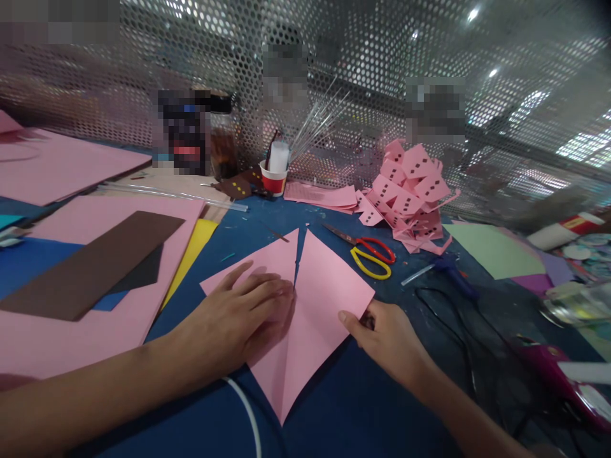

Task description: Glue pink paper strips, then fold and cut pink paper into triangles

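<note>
A pink sheet of paper (324, 283) lies cornerwise on the blue table, creased down its middle and split from the top edge to about the centre. My left hand (252, 308) rests flat on its left half, fingers stretched out beside the split. At the right corner, my right hand (382, 331) pinches the edge between thumb and fingers, and that side is lifted slightly. Just beyond the sheet lies a pair of scissors (365, 250) with one red and one yellow handle loop, blades apart.
Pink cut pieces with dark diamonds (410, 191) are heaped at the back, near a paper cup (273, 178). A glue gun (453, 275) with its cable lies right. Brown card (100, 264) and pink sheets (62, 346) cover the left. A perforated metal panel (334, 57) stands behind.
</note>
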Action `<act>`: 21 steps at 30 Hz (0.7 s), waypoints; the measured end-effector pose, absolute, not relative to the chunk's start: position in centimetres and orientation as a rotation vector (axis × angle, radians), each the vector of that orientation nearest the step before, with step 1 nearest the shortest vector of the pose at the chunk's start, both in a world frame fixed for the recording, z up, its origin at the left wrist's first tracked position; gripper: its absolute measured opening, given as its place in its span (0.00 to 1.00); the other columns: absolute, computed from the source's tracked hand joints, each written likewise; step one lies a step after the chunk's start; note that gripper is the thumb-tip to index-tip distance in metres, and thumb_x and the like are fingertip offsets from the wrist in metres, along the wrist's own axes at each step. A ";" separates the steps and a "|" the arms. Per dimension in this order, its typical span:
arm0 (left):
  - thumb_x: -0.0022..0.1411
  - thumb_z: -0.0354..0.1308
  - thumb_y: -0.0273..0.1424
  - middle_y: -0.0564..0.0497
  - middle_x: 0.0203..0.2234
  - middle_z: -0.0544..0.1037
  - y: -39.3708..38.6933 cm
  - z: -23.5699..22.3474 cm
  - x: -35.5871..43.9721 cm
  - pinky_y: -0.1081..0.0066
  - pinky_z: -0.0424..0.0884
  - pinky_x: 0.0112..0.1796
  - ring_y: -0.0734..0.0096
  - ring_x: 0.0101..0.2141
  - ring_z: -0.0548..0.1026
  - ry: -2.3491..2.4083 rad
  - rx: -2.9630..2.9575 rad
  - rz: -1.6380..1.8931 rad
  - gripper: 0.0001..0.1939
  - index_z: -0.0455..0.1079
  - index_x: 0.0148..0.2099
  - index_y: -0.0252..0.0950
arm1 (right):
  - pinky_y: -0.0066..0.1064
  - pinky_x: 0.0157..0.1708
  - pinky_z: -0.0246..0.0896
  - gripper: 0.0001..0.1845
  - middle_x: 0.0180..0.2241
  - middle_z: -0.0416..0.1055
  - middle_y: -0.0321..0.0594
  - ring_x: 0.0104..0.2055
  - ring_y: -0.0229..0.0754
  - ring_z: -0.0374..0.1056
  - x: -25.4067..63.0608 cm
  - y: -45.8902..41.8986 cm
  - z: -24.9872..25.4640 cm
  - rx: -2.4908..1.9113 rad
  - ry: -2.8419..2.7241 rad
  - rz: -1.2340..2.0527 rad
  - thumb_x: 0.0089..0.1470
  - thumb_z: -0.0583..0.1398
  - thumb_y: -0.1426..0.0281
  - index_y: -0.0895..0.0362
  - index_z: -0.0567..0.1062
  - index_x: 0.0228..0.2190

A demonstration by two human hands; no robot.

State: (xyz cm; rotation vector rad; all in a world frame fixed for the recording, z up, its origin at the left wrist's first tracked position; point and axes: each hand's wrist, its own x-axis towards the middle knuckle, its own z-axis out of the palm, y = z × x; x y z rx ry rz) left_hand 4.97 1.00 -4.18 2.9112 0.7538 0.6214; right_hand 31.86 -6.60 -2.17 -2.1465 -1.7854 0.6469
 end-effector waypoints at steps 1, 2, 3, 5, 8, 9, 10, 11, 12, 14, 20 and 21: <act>0.70 0.54 0.29 0.52 0.55 0.78 1.0 -4.2 5.0 0.52 0.49 0.66 0.61 0.57 0.71 0.752 2.913 0.622 0.13 0.72 0.54 0.43 | 0.30 0.25 0.53 0.18 0.23 0.77 0.41 0.25 0.42 0.71 31.9 -6.6 -2.2 -2.147 -1.783 0.647 0.59 0.59 0.58 0.55 0.74 0.22; 0.70 0.54 0.29 0.52 0.55 0.78 1.0 -4.2 5.0 0.52 0.49 0.66 0.61 0.57 0.71 0.753 2.914 0.629 0.13 0.72 0.54 0.43 | 0.30 0.25 0.53 0.18 0.23 0.77 0.41 0.25 0.42 0.70 31.9 -6.6 -2.2 -2.149 -1.777 0.651 0.59 0.59 0.58 0.55 0.74 0.23; 0.69 0.54 0.29 0.52 0.55 0.78 1.0 -4.3 5.0 0.52 0.49 0.66 0.61 0.57 0.71 0.753 2.913 0.637 0.13 0.72 0.54 0.43 | 0.30 0.25 0.53 0.18 0.23 0.77 0.41 0.24 0.42 0.70 31.9 -6.6 -2.2 -2.149 -1.770 0.653 0.59 0.59 0.58 0.55 0.74 0.23; 0.69 0.55 0.29 0.52 0.55 0.78 1.0 -4.5 5.0 0.51 0.48 0.67 0.61 0.58 0.70 0.755 2.911 0.652 0.13 0.72 0.53 0.43 | 0.29 0.24 0.53 0.19 0.22 0.76 0.40 0.24 0.41 0.70 32.0 -6.7 -2.3 -2.140 -1.754 0.660 0.60 0.59 0.57 0.55 0.73 0.23; 0.69 0.55 0.29 0.52 0.55 0.78 1.0 -4.7 5.0 0.50 0.46 0.68 0.60 0.59 0.71 0.745 2.910 0.686 0.12 0.73 0.53 0.43 | 0.29 0.24 0.53 0.20 0.22 0.75 0.39 0.23 0.40 0.68 32.2 -6.8 -2.6 -2.110 -1.721 0.657 0.61 0.58 0.56 0.55 0.73 0.23; 0.69 0.55 0.29 0.52 0.56 0.77 1.0 -4.7 5.0 0.50 0.46 0.68 0.60 0.59 0.71 0.729 2.912 0.707 0.13 0.73 0.53 0.43 | 0.29 0.24 0.53 0.20 0.21 0.74 0.39 0.23 0.40 0.68 32.3 -6.8 -2.6 -2.101 -1.708 0.655 0.61 0.57 0.55 0.55 0.73 0.24; 0.69 0.54 0.29 0.52 0.56 0.78 1.0 -4.7 5.0 0.51 0.45 0.68 0.61 0.59 0.71 0.703 2.914 0.733 0.13 0.73 0.54 0.43 | 0.29 0.24 0.53 0.21 0.21 0.74 0.39 0.23 0.40 0.68 32.3 -6.8 -2.7 -2.094 -1.696 0.653 0.61 0.57 0.55 0.55 0.73 0.24; 0.70 0.54 0.29 0.52 0.56 0.78 1.0 -4.7 5.0 0.52 0.45 0.69 0.62 0.60 0.71 0.673 2.916 0.749 0.14 0.72 0.55 0.43 | 0.29 0.24 0.54 0.20 0.22 0.74 0.39 0.23 0.40 0.68 32.3 -6.8 -2.7 -2.088 -1.686 0.652 0.62 0.57 0.55 0.55 0.73 0.24; 0.70 0.54 0.29 0.51 0.56 0.78 1.0 -4.7 5.0 0.53 0.45 0.69 0.62 0.60 0.71 0.645 2.919 0.755 0.15 0.72 0.57 0.43 | 0.29 0.24 0.54 0.20 0.22 0.74 0.39 0.23 0.40 0.68 32.4 -6.8 -2.8 -2.082 -1.677 0.655 0.62 0.57 0.55 0.55 0.73 0.25; 0.71 0.54 0.29 0.51 0.55 0.79 1.0 -4.6 5.0 0.54 0.44 0.69 0.63 0.60 0.71 0.607 2.920 0.732 0.17 0.70 0.59 0.43 | 0.29 0.24 0.55 0.20 0.22 0.74 0.39 0.24 0.40 0.68 32.4 -6.8 -2.8 -2.068 -1.662 0.666 0.62 0.57 0.55 0.55 0.74 0.26; 0.69 0.56 0.29 0.52 0.54 0.79 1.0 -4.8 4.9 0.53 0.42 0.69 0.63 0.58 0.72 0.624 2.862 0.727 0.18 0.69 0.60 0.43 | 0.28 0.25 0.56 0.19 0.23 0.74 0.37 0.26 0.41 0.70 32.4 -6.7 -2.8 -2.001 -1.680 0.734 0.62 0.58 0.53 0.55 0.77 0.31; 0.69 0.56 0.29 0.52 0.55 0.79 1.0 -4.9 4.9 0.52 0.42 0.69 0.63 0.59 0.72 0.630 2.862 0.716 0.18 0.69 0.60 0.43 | 0.28 0.25 0.55 0.19 0.23 0.74 0.37 0.25 0.40 0.69 32.4 -6.7 -2.7 -2.018 -1.684 0.731 0.61 0.58 0.53 0.55 0.76 0.30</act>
